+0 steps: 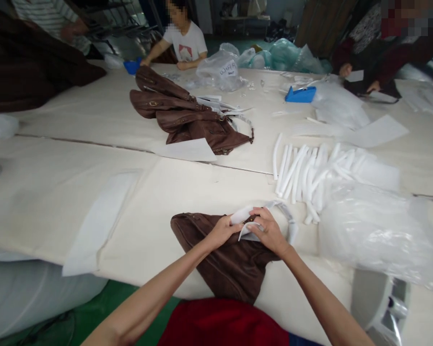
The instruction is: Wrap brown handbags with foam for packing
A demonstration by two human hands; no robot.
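A brown handbag [234,269] lies on the table right in front of me, its handle [291,223] covered in pale wrapping and looped out to the right. My left hand [223,231] is closed, pinching a white foam sheet [242,215] at the top of the bag. Close beside it, my right hand [269,230] has its fingers curled around the same white sheet, near the base of the handle. One end of the sheet bends down over the brown material. The fingertips partly hide a small metal fitting there.
White foam tubes [303,173] and a clear plastic bag [375,235] lie to the right, above a grey tape dispenser [377,307]. Several brown handbags [191,115] are piled farther back. A blue dispenser [300,94] stands beyond. Co-workers [185,41] are at the far side.
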